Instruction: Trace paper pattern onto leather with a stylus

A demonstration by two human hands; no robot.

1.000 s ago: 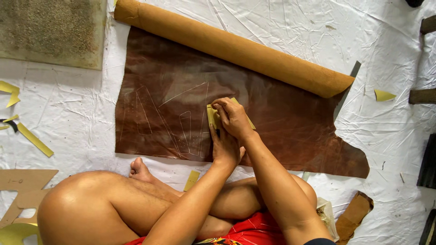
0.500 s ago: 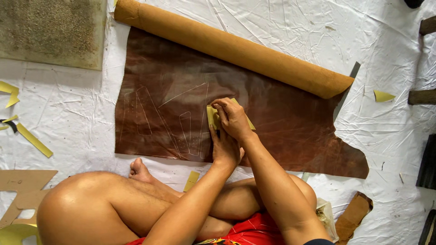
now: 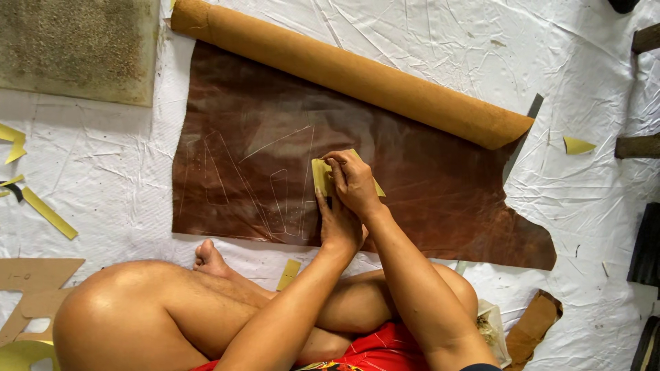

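Observation:
A dark brown leather sheet (image 3: 440, 185) lies flat on the white floor cover, its far edge rolled into a tan roll (image 3: 357, 75). Pale traced outlines (image 3: 247, 178) show on its left half. A small yellow card template (image 3: 320, 175) rests on the leather near the middle. My left hand (image 3: 340, 223) presses down on the template's near edge. My right hand (image 3: 357, 182) sits on top of the template, fingers pinched around a thin marking tool (image 3: 331, 161) whose tip touches the template's far edge. My bare legs are folded in front of the sheet.
A greenish mat (image 3: 75, 48) lies at the far left. Yellow card scraps (image 3: 48, 213) and brown cardboard pieces (image 3: 34, 275) sit at the left, another yellow scrap (image 3: 577, 145) at the right. A tan leather offcut (image 3: 533, 323) lies near my right knee. Dark objects (image 3: 646, 247) line the right edge.

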